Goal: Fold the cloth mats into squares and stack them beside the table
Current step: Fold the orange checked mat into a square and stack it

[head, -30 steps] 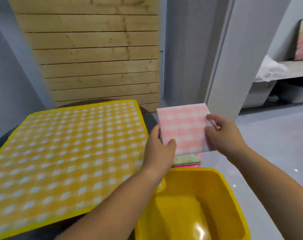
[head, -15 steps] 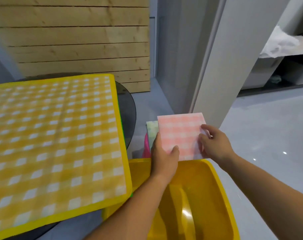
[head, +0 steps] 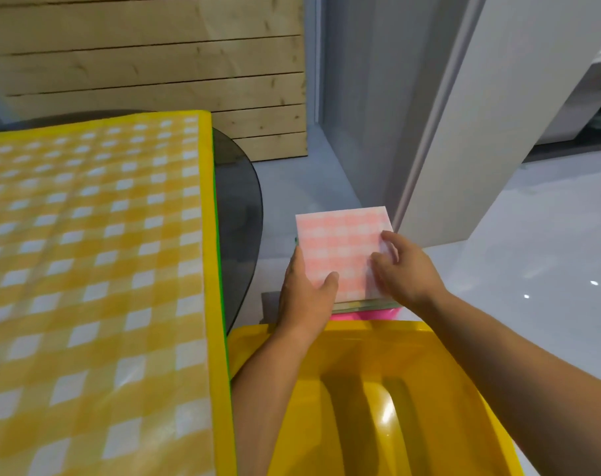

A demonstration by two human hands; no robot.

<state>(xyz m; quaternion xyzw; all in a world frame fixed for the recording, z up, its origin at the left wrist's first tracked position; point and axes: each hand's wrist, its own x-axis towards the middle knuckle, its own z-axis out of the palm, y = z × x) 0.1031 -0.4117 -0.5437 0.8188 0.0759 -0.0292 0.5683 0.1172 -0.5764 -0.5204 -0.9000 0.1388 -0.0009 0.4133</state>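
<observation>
Now the left hand (head: 304, 297) and right hand (head: 405, 269) each grip an edge of the folded pink mat (head: 340, 242), atop a stack (head: 364, 305) on a pink base (head: 364, 315), beside the table (head: 237, 207), just beyond the yellow tub (head: 361, 331).

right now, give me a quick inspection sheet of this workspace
surface: dark round table, mostly covered.
job's things: yellow checked mat spread unfolded on the table; pink folded mat atop a stack on a pink stand beside the table.
clutter: yellow plastic tub in the foreground.
hands: left hand and right hand both grip the pink folded mat by its sides.
cables: nothing seen.
surroundings: wooden slat panel, white pillar, grey floor.
</observation>
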